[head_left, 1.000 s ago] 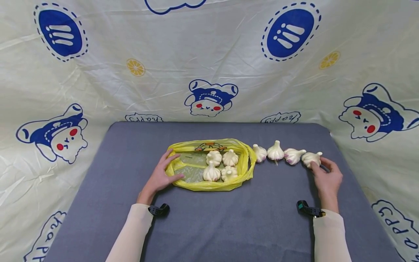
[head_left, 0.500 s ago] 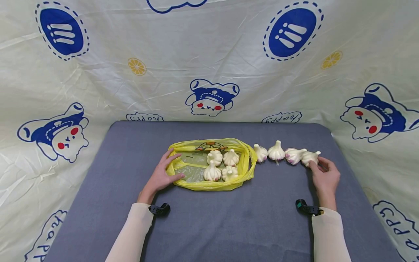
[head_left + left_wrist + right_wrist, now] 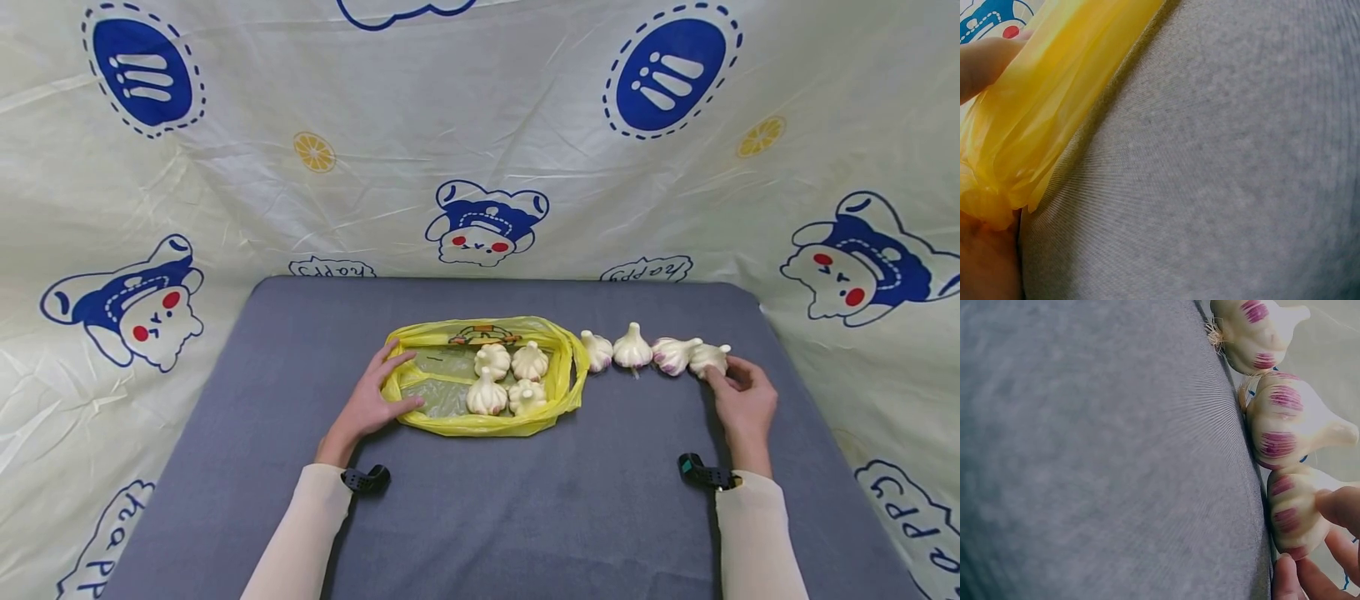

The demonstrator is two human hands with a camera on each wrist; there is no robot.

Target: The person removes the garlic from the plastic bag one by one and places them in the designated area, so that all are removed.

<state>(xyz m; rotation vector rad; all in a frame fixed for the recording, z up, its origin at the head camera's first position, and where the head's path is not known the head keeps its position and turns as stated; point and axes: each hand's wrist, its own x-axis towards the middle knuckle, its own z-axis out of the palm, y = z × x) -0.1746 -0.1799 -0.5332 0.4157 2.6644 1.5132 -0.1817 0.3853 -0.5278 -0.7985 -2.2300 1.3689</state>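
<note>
A yellow plastic bag [image 3: 480, 427] lies with its mouth facing up and several garlic bulbs [image 3: 487, 392] inside it. My left hand [image 3: 371, 400] holds the bag's left end, thumb and fingers reaching over the rim; in the left wrist view the yellow plastic [image 3: 1054, 94] bunches against the palm. To the right of the bag, several garlic bulbs stand or lie in a row. My right hand [image 3: 746, 404] grips the rightmost garlic bulb [image 3: 705, 359], with thumb and fingers around it. In the right wrist view this bulb [image 3: 1291, 515] sits against its purple-streaked neighbour [image 3: 1285, 422].
Under everything is a grey cloth-covered table [image 3: 525, 517]. Behind it and at the sides hangs a pale printed curtain [image 3: 525, 108]. The leftmost bulb of the row [image 3: 597, 352] sits close to the bag's looped handle [image 3: 579, 375].
My right hand has slid the rightmost garlic bulb a little to the left, up against the row. My left hand and the bag have stayed in place.
</note>
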